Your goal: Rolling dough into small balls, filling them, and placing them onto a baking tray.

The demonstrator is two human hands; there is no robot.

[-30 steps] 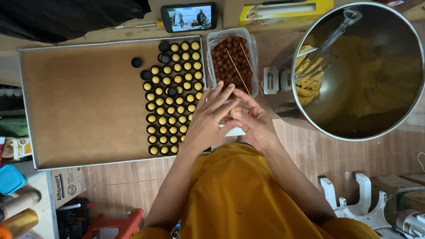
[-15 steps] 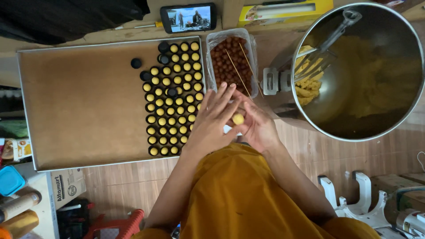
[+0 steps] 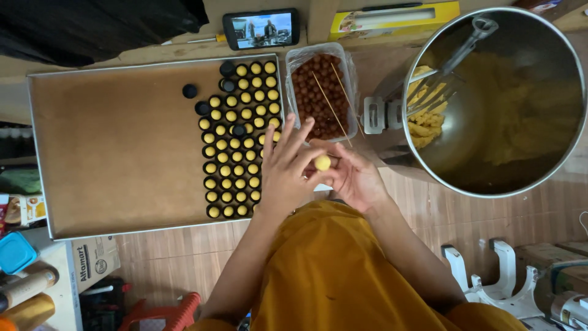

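Note:
My left hand and my right hand meet just below a clear tub of brown balls. A small yellow dough ball sits between them, resting on my right palm with my left fingers spread beside it. To the left lies a large metal tray lined with brown paper. Its right side carries rows of yellow balls in black paper cups, with a few cups holding nothing. Two thin wooden skewers lie across the tub.
A big steel mixing bowl with yellow dough and a whisk stands at the right. A phone showing video and a yellow box sit at the back. Containers and a cardboard box crowd the lower left.
My palms were pressed together around the dough; they have parted, my left fingers spread, and the rolled yellow ball now shows on my right hand.

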